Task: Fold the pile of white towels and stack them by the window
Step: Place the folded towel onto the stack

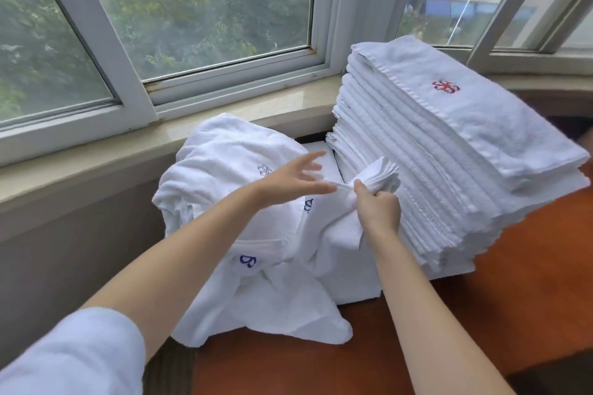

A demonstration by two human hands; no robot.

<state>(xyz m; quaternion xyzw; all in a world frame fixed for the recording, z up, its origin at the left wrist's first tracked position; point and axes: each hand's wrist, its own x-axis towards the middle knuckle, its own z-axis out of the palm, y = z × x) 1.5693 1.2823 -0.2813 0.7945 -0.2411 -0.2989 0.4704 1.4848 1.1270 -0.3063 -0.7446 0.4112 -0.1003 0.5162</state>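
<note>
A tall stack of folded white towels (449, 151) stands at the right against the window sill, its top towel bearing a red embroidered mark. To its left lies a loose pile of unfolded white towels (224, 163) with blue lettering. My right hand (378, 208) grips a bunched end of one loose white towel (333, 244), which hangs down over the pile. Just left of that bunch, my left hand (295, 179) hovers with its fingers spread, its fingertips near the towel's edge.
A beige window sill (160, 138) and sliding windows (192, 9) run behind the towels. The towels rest on a reddish-brown wooden table (529, 282). White boxes (362, 285) sit under the stack and the pile.
</note>
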